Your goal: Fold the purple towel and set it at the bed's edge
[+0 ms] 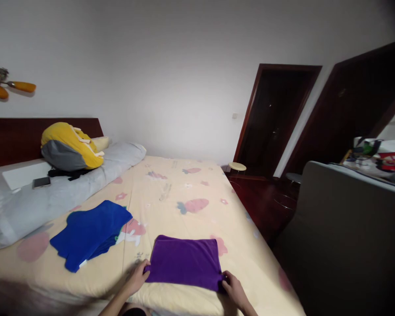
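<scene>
A purple cloth [186, 262] lies spread as a rectangle on the bed, close to its near edge. Its near left corner is pinched between the thumb and fingers of my left hand [138, 275]. On the opposite side, my right hand [233, 287] grips the near right corner, where the fabric bunches slightly. To the left of the purple cloth, a blue cloth [92, 230] rests in an uneven pile with a small white tag at its near end; neither hand touches it.
A patterned sheet covers the bed [164, 180]. Along the headboard lie a long grey pillow [118, 162], a yellow and grey backpack [69, 147], a white flat item [26, 173] and a dark phone-like object [41, 182]. Rightward stand a stool [237, 166] and a dark panel [342, 237].
</scene>
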### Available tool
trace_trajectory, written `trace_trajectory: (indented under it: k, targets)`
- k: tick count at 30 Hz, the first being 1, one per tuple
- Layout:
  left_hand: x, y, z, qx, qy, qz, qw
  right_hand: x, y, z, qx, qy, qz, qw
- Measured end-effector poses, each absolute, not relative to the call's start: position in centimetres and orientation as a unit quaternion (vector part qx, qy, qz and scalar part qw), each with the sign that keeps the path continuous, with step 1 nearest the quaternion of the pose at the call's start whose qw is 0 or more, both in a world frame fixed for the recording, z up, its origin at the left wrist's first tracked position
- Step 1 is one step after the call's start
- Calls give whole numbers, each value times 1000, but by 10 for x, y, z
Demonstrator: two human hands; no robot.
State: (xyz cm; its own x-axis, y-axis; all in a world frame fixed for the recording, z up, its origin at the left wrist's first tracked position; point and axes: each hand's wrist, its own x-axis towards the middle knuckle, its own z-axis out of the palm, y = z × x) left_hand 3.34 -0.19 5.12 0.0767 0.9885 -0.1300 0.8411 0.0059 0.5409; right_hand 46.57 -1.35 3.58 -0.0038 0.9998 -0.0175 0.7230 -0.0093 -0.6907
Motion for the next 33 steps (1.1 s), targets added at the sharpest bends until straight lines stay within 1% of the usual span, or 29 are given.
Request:
trace_trajectory:
  k: [6,9,11,12,16,19,21,24,29,33]
  targets:
    - [62,3,52,654,732,88,167,450,-17,37,-713,-653,128,219]
    - [80,-7,49,650,751,87,72,432,-20,37,-720,-654,74,219]
    - [95,-12,45,681,724,100,34,413,-21,33,-689,-686,57,227]
    - [105,-15,41,711,694,109,38,401,-21,29,-660,-712,60,231]
    - [150,-17,20,816,553,124,110,348,-18,5,-516,-817,114,231]
    - [165,-16,9,834,526,108,128,329,-15,-10,-477,-837,109,245]
    - [158,-16,8,839,520,93,131,336,-15,-13,-470,-843,92,245]
    - [126,-18,17,840,519,88,130,373,-19,-6,-471,-849,74,229]
    - [64,-22,32,820,553,77,124,441,-30,8,-525,-828,107,165]
    - [48,-20,36,804,577,67,127,452,-30,13,-568,-800,121,151]
